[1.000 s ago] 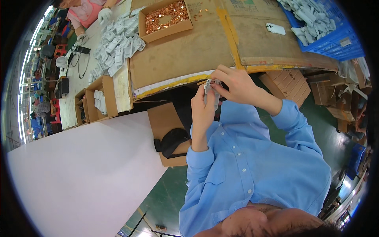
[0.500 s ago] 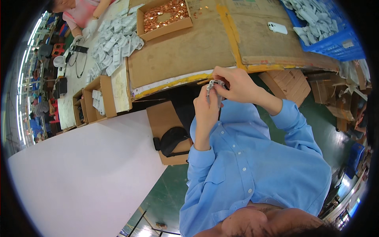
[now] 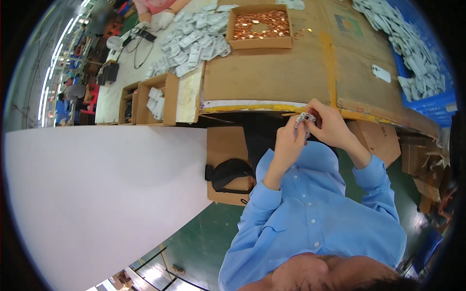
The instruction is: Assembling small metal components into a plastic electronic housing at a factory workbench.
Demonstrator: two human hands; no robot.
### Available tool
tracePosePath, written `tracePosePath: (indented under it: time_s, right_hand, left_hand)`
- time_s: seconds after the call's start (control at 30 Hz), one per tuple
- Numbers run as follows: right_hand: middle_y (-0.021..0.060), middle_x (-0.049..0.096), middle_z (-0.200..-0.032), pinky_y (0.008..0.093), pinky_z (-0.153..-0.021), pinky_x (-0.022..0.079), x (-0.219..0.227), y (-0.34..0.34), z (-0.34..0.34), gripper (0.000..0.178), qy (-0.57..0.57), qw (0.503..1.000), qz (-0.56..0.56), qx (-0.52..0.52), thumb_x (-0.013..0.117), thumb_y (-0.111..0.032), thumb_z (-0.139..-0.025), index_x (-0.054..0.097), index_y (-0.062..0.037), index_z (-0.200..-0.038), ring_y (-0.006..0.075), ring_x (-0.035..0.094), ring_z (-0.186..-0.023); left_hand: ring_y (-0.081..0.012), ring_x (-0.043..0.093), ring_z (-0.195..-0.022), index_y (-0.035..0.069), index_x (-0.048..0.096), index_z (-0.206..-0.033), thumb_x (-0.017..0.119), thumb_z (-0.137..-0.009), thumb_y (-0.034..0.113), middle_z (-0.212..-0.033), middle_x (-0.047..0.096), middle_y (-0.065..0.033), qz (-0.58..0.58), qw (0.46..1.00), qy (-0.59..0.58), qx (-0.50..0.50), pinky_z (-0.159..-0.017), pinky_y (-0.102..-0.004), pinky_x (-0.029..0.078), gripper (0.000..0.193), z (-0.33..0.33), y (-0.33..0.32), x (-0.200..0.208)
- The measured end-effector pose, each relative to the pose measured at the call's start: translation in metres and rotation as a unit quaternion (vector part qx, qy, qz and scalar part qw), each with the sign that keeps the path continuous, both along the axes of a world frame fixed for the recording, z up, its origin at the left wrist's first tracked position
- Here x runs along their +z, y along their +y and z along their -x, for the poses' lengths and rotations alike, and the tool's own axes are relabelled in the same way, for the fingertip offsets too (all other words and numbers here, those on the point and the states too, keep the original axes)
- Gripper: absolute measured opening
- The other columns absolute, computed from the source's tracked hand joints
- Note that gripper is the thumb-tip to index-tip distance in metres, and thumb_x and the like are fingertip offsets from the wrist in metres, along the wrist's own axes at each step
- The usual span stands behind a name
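Both hands meet just off the table's front edge, around a small white-grey plastic housing [image 3: 305, 118]. My left hand [image 3: 288, 143] grips its lower part, with the thumb along its near side. The fingers of my right hand [image 3: 332, 125] are pinched at its upper right edge; whether they also hold a smaller piece is hidden. Past the hands, an open cardboard box [image 3: 262, 44] of small copper-coloured metal pieces [image 3: 262, 20] stands on the table. Left of that box lies a heap of similar white housings [image 3: 194, 41].
A blue crate [image 3: 431, 105] full of white parts stands at the right, with one white piece [image 3: 381, 73] lying near it. Small cardboard boxes [image 3: 170, 99] sit at the left table edge. A white board [image 3: 107, 189] fills the lower left. A co-worker's gloved hand [image 3: 161, 20] is beyond.
The view has swung, so the table, boxes and my hands appear farther right. Both hands keep their hold on the housing, with little change in the fingers.
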State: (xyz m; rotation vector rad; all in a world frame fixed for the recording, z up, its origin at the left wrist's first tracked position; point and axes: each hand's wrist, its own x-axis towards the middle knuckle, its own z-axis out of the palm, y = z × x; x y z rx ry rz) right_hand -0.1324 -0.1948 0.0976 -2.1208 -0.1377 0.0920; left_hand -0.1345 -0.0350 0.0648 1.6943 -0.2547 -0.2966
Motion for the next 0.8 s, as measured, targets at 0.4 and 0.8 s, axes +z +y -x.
tracePosePath:
  time_s: [0.4, 0.8]
  right_hand:
    - [0.0085, 0.05, -0.066, 0.0313, -0.052, 0.039, -0.005, 0.0, -0.007, 0.018, 0.019, 0.998, -0.053, 0.032, 0.064, -0.004, -0.079, 0.048, -0.0034, -0.088, 0.0185, 0.048, -0.057]
    - [0.0086, 0.049, -0.067, 0.0317, -0.051, 0.038, -0.008, 0.002, -0.005, 0.019, 0.014, 0.998, -0.043, 0.038, 0.063, -0.003, -0.08, 0.046, -0.003, -0.089, 0.017, 0.048, -0.057]
  left_hand:
    - [-0.0185, 0.064, -0.056, 0.0, 0.056, -0.111, 0.05, -0.096, 0.008, -0.069, 0.063, -0.011, 0.027, 1.0, 0.003, -0.002, -0.054, -0.0293, 0.052, 0.018, 0.003, 0.005, -0.003]
    - [-0.0175, 0.062, -0.052, 0.001, 0.055, -0.109, 0.049, -0.096, 0.008, -0.065, 0.062, -0.0103, 0.033, 0.999, 0.004, 0.009, -0.051, -0.0289, 0.049, 0.016, 0.007, 0.004, -0.009]
